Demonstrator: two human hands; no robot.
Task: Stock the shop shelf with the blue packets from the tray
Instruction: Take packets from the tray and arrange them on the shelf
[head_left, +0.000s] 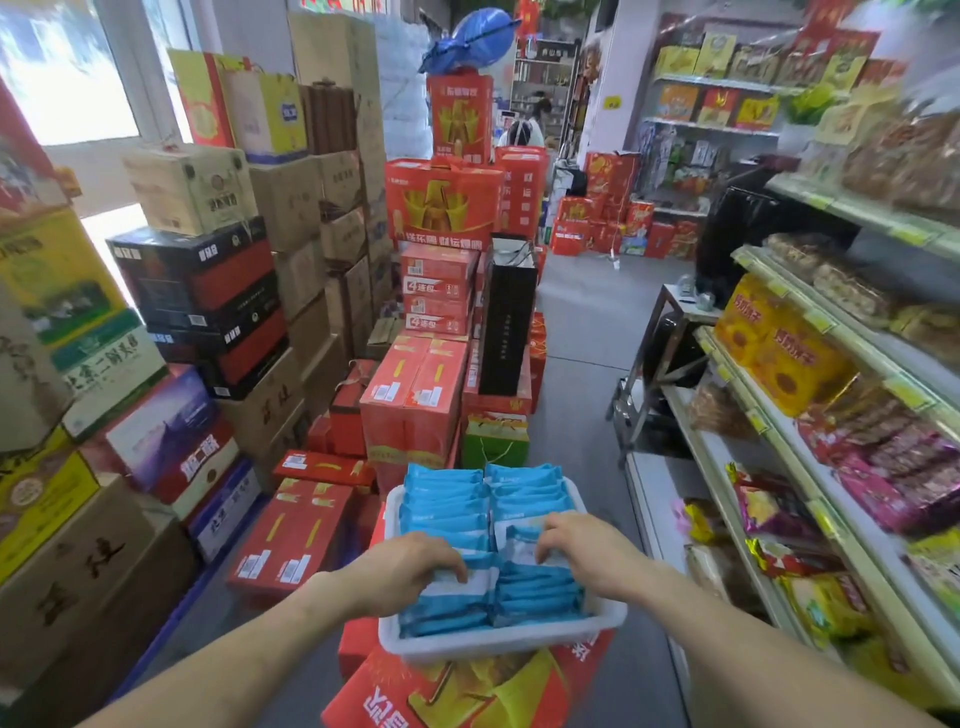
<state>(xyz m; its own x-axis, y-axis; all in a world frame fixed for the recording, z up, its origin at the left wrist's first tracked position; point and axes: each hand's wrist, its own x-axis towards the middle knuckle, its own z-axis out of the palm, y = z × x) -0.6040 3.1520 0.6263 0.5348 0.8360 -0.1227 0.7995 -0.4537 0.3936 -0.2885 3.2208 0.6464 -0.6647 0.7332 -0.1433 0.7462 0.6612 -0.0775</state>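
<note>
while both hands rest in the tray (498, 636), left hand (410, 569) and right hand (587, 545) each pinching blue packets (447, 512), we should lift small, squared stacks toward the shelf (810, 467).

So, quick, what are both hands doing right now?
Left hand: closed on a blue-and-white plastic packet in the white plastic tray.
Right hand: closed on another packet.

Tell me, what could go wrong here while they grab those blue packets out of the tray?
The white tray sits on a red gift box, apparently overhanging its edge; pressing down could tip it. The left hand and right hand each pinch into the tightly packed blue packets, so neighbours might get dragged out and fall. The shelf to the right already looks crowded, so packets there could be knocked off.
</note>
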